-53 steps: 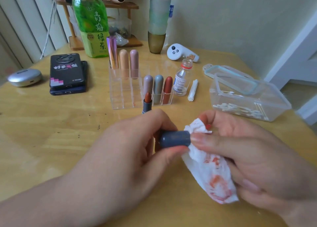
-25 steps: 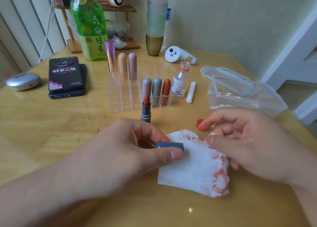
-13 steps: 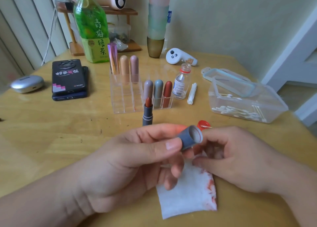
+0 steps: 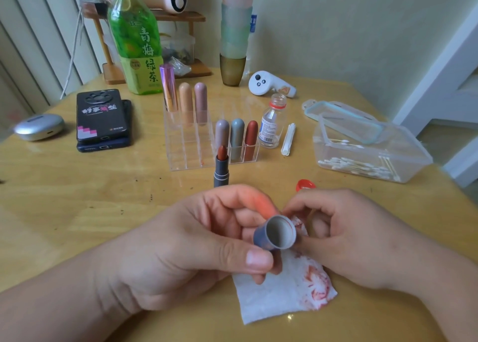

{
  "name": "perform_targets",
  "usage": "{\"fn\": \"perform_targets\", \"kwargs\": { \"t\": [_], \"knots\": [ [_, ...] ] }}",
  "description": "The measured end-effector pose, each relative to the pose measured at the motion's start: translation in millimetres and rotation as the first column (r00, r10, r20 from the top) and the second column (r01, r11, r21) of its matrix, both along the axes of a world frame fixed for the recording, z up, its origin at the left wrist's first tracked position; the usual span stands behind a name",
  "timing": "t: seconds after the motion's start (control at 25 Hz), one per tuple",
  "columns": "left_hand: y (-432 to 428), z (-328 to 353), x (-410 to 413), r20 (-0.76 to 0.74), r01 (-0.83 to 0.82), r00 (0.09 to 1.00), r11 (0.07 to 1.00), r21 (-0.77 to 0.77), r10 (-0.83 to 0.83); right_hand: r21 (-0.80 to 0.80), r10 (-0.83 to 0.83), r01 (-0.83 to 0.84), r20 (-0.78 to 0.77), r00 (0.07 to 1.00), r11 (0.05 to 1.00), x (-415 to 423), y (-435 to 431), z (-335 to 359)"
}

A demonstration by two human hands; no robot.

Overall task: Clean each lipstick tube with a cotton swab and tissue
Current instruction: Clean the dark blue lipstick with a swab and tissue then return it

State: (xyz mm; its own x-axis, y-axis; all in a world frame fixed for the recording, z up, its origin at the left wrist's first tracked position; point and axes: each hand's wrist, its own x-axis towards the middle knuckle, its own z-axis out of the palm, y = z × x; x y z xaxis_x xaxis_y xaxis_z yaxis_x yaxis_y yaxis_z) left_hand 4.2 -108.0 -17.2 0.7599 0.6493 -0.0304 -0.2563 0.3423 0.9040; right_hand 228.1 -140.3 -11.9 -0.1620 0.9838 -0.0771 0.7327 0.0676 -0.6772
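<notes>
Left hand [image 4: 201, 243] pinches cap [image 4: 274, 234] at frame centre, long axis running left-right, open mouth turned toward right hand [image 4: 357, 238]. Right hand just beside, fingers curled at tissue [image 4: 284, 295] edge (pinching? cannot tell), nearer to tissue.

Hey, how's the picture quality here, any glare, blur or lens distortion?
Head view: soft, even daylight, no hard shadows; a small glare spot on the table below the tissue; wide-angle distortion leans the green bottle and blinds at the left; the lipstick cap in the left hand is sharp.
</notes>
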Motion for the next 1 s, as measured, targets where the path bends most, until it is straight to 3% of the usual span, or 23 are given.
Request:
{"fn": "perform_targets", "kwargs": {
  "t": [0.16, 0.32, 0.4, 0.52, 0.64, 0.8, 1.0],
  "knots": [
    [2, -5, 3, -0.045, -0.012, 0.999, 1.000, -0.026, 0.010, 0.165, -0.070, 0.068, 0.006, 0.998, 0.984, 3, -2, 14],
    [7, -12, 5, -0.069, 0.047, 0.997, 0.999, 0.010, -0.046, 0.422, -0.387, 0.392, -0.102, 0.917, 0.818, 30, 12, 24],
    [6, -15, 4, -0.141, 0.007, 0.990, 0.994, 0.113, 0.009, 0.378, -0.471, 0.436, 0.002, 0.882, 0.817, 41, 17, 23],
    [0, -13, 4, -0.195, 0.008, 0.980, 0.963, 0.270, 0.046, 0.164, -0.404, 0.378, 0.166, 0.900, 0.911, 48, 22, 13],
    [-3, -11, 3, -0.173, -0.026, 0.982, 0.956, 0.291, 0.080, 0.090, -0.361, 0.353, 0.092, 0.928, 0.931, 46, 26, 4],
    [-1, -14, 5, -0.134, -0.105, 0.979, 0.943, 0.314, 0.154, 0.185, -0.371, 0.387, -0.116, 0.921, 0.903, 39, 31, -6],
    [0, -19, 9, -0.084, -0.159, 0.979, 0.958, 0.238, 0.183, 0.247, -0.338, 0.389, -0.222, 0.914, 0.888, 32, 36, -14]
  ]
}}
